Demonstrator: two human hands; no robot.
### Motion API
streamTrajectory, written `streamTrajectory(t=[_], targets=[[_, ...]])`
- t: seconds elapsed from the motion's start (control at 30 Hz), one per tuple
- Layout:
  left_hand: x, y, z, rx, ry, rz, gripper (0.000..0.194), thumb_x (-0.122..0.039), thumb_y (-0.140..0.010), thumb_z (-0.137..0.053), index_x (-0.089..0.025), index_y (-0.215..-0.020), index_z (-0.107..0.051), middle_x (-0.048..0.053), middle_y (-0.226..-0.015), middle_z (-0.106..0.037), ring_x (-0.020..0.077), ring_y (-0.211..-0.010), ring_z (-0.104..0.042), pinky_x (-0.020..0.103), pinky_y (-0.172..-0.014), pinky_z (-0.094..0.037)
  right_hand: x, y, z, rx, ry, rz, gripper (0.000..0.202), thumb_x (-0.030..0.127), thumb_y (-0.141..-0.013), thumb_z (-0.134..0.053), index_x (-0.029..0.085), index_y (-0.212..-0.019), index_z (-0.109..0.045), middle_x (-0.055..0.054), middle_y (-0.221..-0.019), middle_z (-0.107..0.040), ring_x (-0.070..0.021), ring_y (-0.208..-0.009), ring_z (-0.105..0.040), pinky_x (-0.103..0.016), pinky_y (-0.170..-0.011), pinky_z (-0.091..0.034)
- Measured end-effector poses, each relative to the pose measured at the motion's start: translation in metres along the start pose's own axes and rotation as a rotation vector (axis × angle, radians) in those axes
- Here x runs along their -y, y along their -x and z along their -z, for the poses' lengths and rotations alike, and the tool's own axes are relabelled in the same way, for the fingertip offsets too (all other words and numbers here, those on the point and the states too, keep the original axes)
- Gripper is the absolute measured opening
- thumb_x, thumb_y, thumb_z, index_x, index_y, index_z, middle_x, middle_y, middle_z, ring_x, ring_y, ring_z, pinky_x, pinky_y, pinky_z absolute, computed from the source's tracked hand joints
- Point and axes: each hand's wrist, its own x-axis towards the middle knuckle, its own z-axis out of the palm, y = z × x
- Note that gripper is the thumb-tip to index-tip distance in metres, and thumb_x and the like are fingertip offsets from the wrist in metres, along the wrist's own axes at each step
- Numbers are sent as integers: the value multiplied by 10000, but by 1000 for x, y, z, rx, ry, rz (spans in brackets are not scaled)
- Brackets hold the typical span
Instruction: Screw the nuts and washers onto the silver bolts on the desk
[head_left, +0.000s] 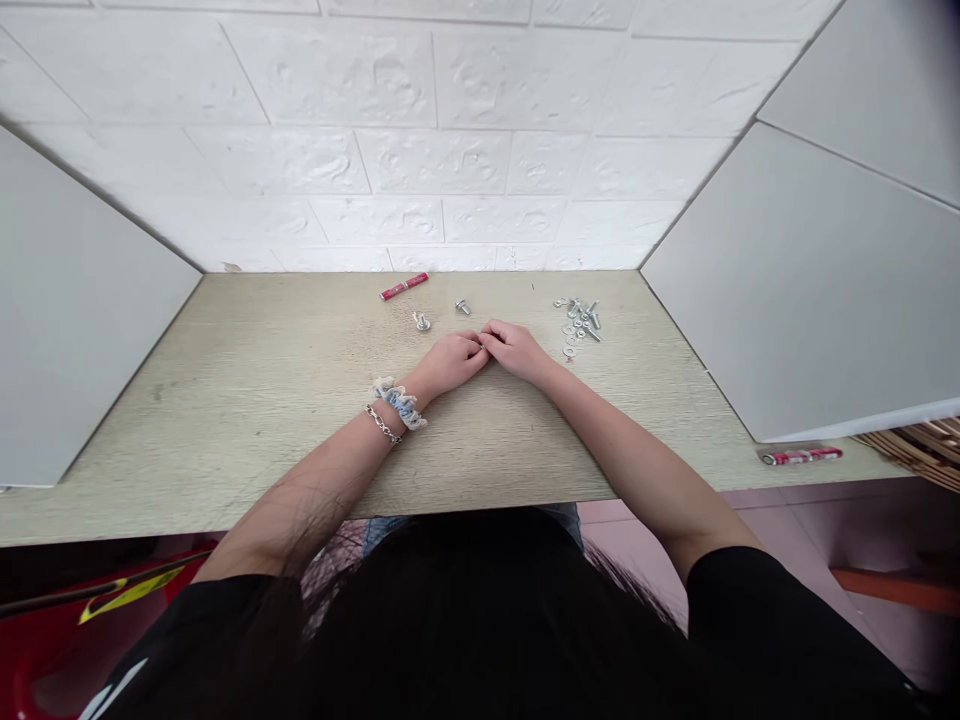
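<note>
My left hand (454, 362) and my right hand (516, 350) meet fingertip to fingertip over the middle of the table. Both are closed in a pinch. A sliver of a small silver metal piece (482, 347) shows between them; the fingers hide most of it. Just beyond my hands lie two bolts with parts fitted on their shanks, one bolt (462, 307) straight ahead and another bolt (422, 322) to its left. To the right of my right hand is a loose group of silver bolts (594, 318), nuts (579, 324) and flat washers (569, 351).
A red tube-shaped item (403, 287) lies near the white brick wall (472, 160), and a similar red item (802, 456) is at the front right. Grey panels (82, 330) flank the wooden table (285, 400). A wicker basket (922, 450) juts in at right.
</note>
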Motion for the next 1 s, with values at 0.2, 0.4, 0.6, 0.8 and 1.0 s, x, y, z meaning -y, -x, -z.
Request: streamTrajectory(t=[0.2, 0.4, 0.6, 0.8, 1.0], targets=[[-1, 0, 0, 0, 9, -3, 403, -264, -913, -434, -145, -566, -600, 65, -876, -679, 142, -741, -610, 285, -726, -457, -2, -1, 0, -4, -6, -2, 178, 314, -822, -445, 200, -696, -498, 15, -701, -576, -137, -709, -480, -274, -678, -356], [-1, 0, 0, -8, 4, -7, 408, -268, -897, -422, -155, -525, -547, 61, -816, -649, 137, -690, -582, 293, -698, -445, -1, -1, 0, -8, -1, 11, 185, 321, -820, -444, 200, -690, -497, 13, -703, -579, -136, -707, -474, -273, -676, -354], [0, 0, 0, 1, -3, -1, 406, -280, -902, -414, -155, -542, -554, 64, -838, -657, 141, -717, -593, 294, -715, -451, 0, 0, 0, -2, 5, 2, 186, 323, -819, -440, 199, -692, -493, 13, -704, -577, -135, -705, -472, -272, -674, -353], [-1, 0, 1, -4, 0, -7, 414, -285, -901, -411, -156, -541, -570, 62, -839, -661, 139, -721, -594, 289, -723, -458, 1, 0, 1, 1, 3, 2, 178, 318, -817, -443, 202, -691, -488, 14, -700, -574, -137, -705, -467, -275, -678, -355], [-1, 0, 1, -10, -18, -4, 418, -268, -903, -429, -155, -526, -568, 58, -813, -657, 130, -680, -581, 282, -702, -460, 2, 0, 1, -2, 7, -2, 176, 314, -817, -443, 203, -687, -482, 13, -699, -570, -138, -705, -467, -274, -677, -354]])
